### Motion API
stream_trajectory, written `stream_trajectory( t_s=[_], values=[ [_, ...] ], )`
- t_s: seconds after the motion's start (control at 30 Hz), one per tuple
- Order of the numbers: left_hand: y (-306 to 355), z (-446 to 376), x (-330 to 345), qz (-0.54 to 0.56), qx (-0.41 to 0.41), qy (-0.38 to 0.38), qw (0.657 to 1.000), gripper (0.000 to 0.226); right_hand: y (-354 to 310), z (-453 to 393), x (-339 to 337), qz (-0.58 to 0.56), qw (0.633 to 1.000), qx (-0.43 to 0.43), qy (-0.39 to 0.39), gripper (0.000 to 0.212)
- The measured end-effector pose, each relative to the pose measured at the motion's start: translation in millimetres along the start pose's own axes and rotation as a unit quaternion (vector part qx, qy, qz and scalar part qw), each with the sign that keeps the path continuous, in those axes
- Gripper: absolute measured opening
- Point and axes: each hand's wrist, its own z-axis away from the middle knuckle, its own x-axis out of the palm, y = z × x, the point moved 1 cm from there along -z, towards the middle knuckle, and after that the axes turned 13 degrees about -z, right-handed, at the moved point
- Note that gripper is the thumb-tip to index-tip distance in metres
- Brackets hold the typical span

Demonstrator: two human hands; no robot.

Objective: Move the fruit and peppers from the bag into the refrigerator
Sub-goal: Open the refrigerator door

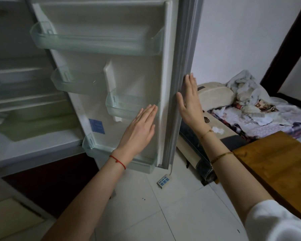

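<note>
left hand (139,129): flat, fingers straight | right hand (189,103): flat, fingers straight, arms extended

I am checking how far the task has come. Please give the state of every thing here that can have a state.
refrigerator door: wide open
door bins: look empty
left hand: open, fingers straight, at the door's inner panel
right hand: open, flat against the door's edge
crisper drawer: pushed in; contents too blurred to tell
power strip: lying on the floor

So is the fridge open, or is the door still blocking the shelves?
Nothing visible blocks them: the door is swung wide, with both hands flat on it. No bag or produce is in view.
</note>
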Motion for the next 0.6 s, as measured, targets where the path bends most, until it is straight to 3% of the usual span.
stream_trajectory(
  t_s=[0.27, 0.6],
  values=[
    [-7, 36, -29, -0.007, -0.084, 0.010, 0.996, 0.054, -25, 37, -8, 0.007, 0.999, -0.040, 0.008, 0.059],
    [-35, 145, -71, -0.030, -0.219, -0.014, 0.975, 0.052, -64, 111, 37, -0.061, 0.988, -0.053, -0.131, 0.057]
  ],
)
